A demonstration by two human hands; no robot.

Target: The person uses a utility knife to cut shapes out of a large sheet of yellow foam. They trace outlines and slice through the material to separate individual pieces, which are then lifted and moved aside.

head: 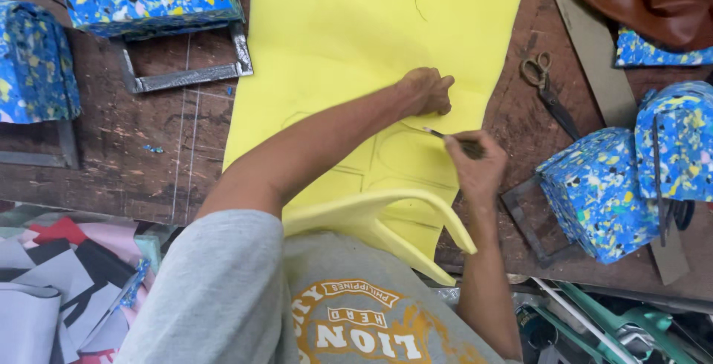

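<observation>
Nearest, curled front edge of yellow sheet (386, 212) lifts off the bench (148, 148) | my right hand (475, 167) pinches a pen (445, 137), tip pointing up-left on a traced outline (405, 157) | beyond, my left hand (429, 91) lies clenched, knuckles pressing the sheet just above the tip | scissors (546, 85) idle to the right.

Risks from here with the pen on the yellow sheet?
1. The left hand pins only one spot of the sheet; it could shift and skew the line drawn by the pen in the right hand.
2. The sheet's near edge curls off the table, so it may buckle.
3. The scissors lie near the right hand.
</observation>
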